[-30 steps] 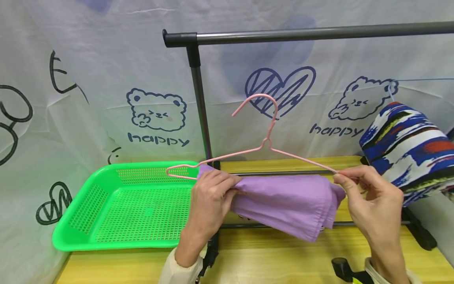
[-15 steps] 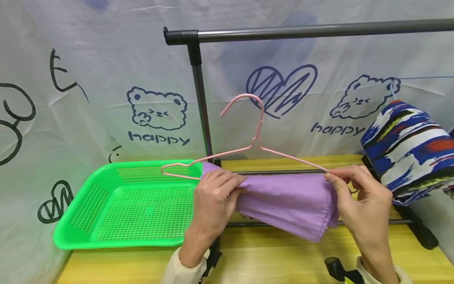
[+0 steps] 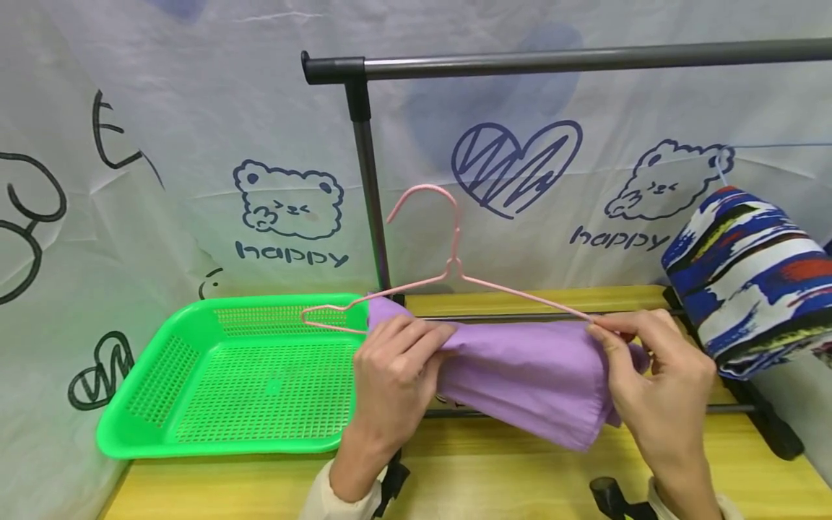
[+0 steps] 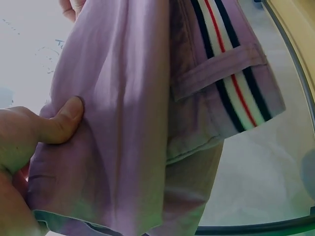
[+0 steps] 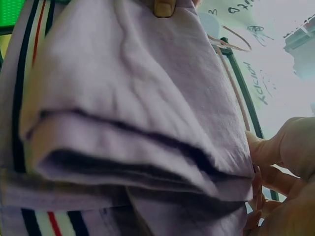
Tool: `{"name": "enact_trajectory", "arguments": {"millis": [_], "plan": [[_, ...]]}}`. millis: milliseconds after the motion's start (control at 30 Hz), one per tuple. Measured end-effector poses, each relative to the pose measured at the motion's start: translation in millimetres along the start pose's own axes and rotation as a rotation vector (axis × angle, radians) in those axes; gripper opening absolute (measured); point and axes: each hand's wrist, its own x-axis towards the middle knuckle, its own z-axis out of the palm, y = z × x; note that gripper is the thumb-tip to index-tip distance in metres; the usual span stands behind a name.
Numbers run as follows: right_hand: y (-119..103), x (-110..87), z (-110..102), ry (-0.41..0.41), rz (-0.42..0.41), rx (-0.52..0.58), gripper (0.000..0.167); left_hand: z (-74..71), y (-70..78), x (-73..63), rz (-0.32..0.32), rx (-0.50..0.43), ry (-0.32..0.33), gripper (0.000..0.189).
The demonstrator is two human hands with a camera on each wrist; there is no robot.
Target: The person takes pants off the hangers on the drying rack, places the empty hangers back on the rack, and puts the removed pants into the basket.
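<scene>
Purple pants [image 3: 520, 372] hang folded over the lower bar of a pink wire hanger [image 3: 453, 269], whose hook points up and to the left. My left hand [image 3: 395, 372] grips the pants near the hanger's left side, thumb on the cloth. With thumb and forefinger, my right hand [image 3: 663, 383] pinches the hanger's right corner beside the pants' edge. In the left wrist view, a waistband [image 4: 231, 73] shows a navy, white and red stripe and a belt loop. Folded layers of the pants [image 5: 123, 88] fill the right wrist view.
A green mesh basket [image 3: 214, 449] stands at the left on the wooden table [image 3: 507, 473]. Above the hands runs the dark bar [image 3: 552, 65] of a clothes rack. At the right hangs a blue, white and red patterned garment [image 3: 747, 282].
The hanger's hook has swung left and tipped slightly lower. My right hand has moved left with the hanger's corner, while my left hand has shifted slightly right. Both keep hold.
</scene>
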Motion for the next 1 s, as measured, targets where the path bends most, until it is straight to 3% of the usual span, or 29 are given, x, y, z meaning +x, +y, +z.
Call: {"name": "enact_trajectory", "arguments": {"millis": [233, 500, 800, 1000], "plan": [[-5, 0.0, 4, -0.026, -0.044, -0.018, 0.016, -7.9, 5.0, 1.6, 0.017, 0.031, 0.043, 0.020], [9, -3.1, 4, 0.030, 0.023, -0.027, 0.014, -13.0, 14.3, 3.2, 0.015, 0.041, 0.025, 0.020], [27, -8.8, 4, -0.041, 0.055, -0.111, 0.008, -10.0, 22.3, 1.0, 0.009, 0.065, 0.016, 0.018], [31, -8.3, 8, -0.031, 0.058, -0.132, 0.009, -10.0, 22.8, 1.9, 0.009, 0.074, 0.016, 0.018]]}}
